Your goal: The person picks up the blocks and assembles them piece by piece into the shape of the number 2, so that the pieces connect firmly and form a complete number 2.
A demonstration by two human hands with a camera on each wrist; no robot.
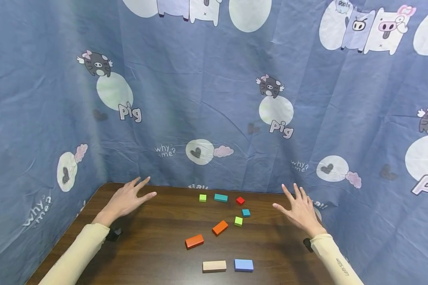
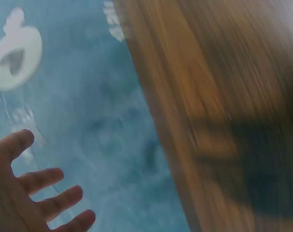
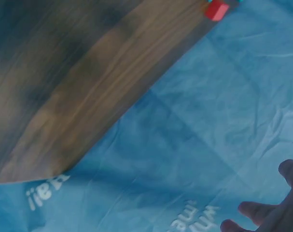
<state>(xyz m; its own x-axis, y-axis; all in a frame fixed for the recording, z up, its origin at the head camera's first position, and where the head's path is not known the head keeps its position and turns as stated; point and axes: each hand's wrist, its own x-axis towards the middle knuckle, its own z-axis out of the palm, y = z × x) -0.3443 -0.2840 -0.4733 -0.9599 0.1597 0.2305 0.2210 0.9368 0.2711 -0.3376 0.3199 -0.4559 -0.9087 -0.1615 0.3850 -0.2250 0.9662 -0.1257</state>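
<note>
My left hand (image 1: 126, 200) is held over the far left of the table, fingers spread and holding nothing; its fingers also show in the left wrist view. On the other side, my right hand (image 1: 300, 210) hovers with spread fingers above the far right part. Several small blocks lie apart between them: a light green cube (image 1: 202, 198), a teal block (image 1: 220, 198), a red block (image 1: 240, 200), a small teal block (image 1: 246, 213) and another green cube (image 1: 238, 221). Nearer are two orange blocks, one (image 1: 220, 228) behind the other (image 1: 194, 241), a beige block (image 1: 214, 266) and a blue block (image 1: 243, 265).
The brown wooden table (image 1: 146, 245) ends at the back against a blue curtain (image 1: 207, 99) printed with pigs and words. The curtain also hangs along both sides. Dark bands with a device sit at both wrists, below pale yellow sleeves (image 1: 80, 253).
</note>
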